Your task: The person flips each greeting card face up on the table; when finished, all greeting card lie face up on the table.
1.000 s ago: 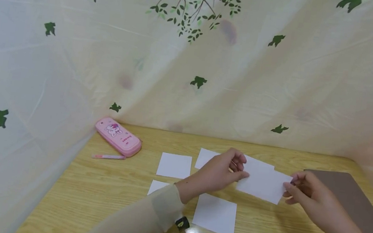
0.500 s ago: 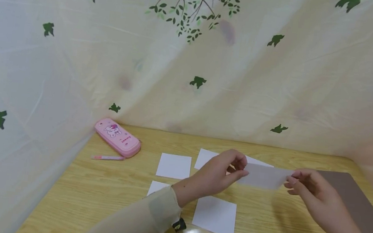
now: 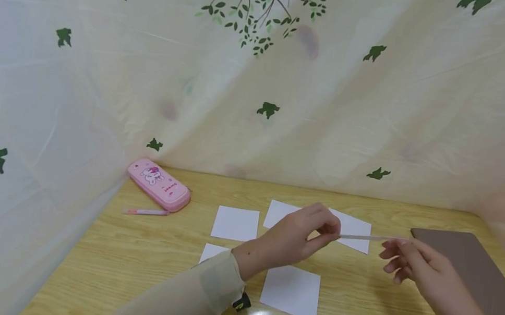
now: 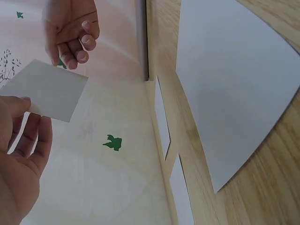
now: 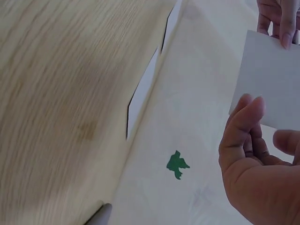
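Note:
My left hand pinches one end of a white paper card between thumb and fingers. The card is raised above the table, nearly edge-on in the head view. My right hand is at the card's other end, its fingers loosely bent and spread. In the right wrist view, the right hand's fingertips overlap the card's face, and its thumb lies near the lower edge; firm contact is unclear. White sheets lie beneath and around the hands, including a near sheet and a back right sheet.
More white sheets lie left of centre, one square sheet among them. A pink pencil case and a pen are at the back left. A brown flat board occupies the right side. A leaf-printed curtain encloses the wooden table.
The held card has tilted from showing its broad face to lying nearly edge-on. My right hand has turned, and its thumb and fingers have loosened. The left hand keeps its pinch.

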Tool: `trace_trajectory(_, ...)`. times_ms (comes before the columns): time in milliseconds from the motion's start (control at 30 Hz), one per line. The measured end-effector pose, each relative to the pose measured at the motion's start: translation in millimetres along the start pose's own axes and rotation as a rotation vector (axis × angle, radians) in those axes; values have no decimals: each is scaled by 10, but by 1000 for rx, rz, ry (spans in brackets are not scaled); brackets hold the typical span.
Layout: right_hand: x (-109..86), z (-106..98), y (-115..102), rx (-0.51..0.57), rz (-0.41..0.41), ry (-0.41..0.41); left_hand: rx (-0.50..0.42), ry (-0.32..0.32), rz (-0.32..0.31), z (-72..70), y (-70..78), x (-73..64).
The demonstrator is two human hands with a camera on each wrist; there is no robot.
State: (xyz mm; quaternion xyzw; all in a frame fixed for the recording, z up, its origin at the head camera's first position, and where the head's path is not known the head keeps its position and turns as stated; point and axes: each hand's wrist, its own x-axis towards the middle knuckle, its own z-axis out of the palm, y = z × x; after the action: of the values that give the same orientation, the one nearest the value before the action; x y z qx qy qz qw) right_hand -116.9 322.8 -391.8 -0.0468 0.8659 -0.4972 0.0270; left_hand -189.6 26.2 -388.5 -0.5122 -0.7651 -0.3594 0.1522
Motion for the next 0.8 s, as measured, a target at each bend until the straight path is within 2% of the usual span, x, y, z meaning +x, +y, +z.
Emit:
trace_trajectory(200,47,-44,80,198,5,-76,151,8,110,4,3,-1)
trace_trajectory(467,66,-122,201,496,-26,-159,216,8,201,8,11,3)
trace_trajectory(633,79,-153,230,595,14,-200,239,-14,229,16,7,-13)
trace_trajectory(800,79,-172,256,607,52,-208,262,-35,248,35,-4,-22)
